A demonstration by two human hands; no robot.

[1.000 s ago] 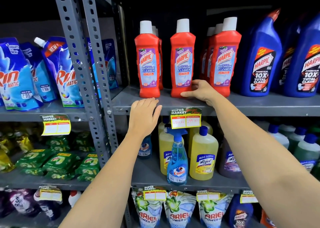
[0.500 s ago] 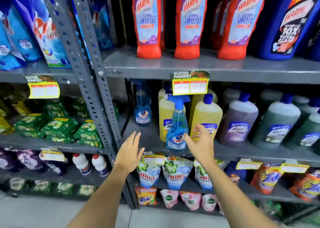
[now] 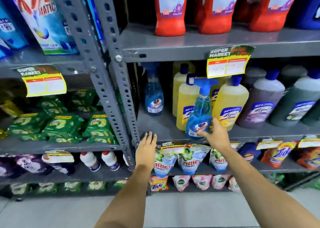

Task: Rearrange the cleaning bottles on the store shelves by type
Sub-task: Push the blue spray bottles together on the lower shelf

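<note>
A blue Colin spray bottle stands at the front of the middle shelf, in front of yellow Lizol bottles. My right hand is at its base, thumb across the front and fingers spread beside its right side, not closed around it. My left hand lies flat on the shelf's front edge, holding nothing. A second Colin spray bottle stands further back on the left. Purple and green Lizol bottles stand to the right. Red Harpic bottles fill the shelf above.
A grey perforated upright divides the racks. A yellow price tag hangs over the yellow bottles. Ariel pouches hang below my hands, with Tide packs to their right. Green Vim packs and Rin pouches fill the left rack.
Both hands dropped from the Harpic shelf to the middle shelf. My right hand reached the front Colin bottle's base and my left settled on the shelf edge. The view tilted down and moved closer.
</note>
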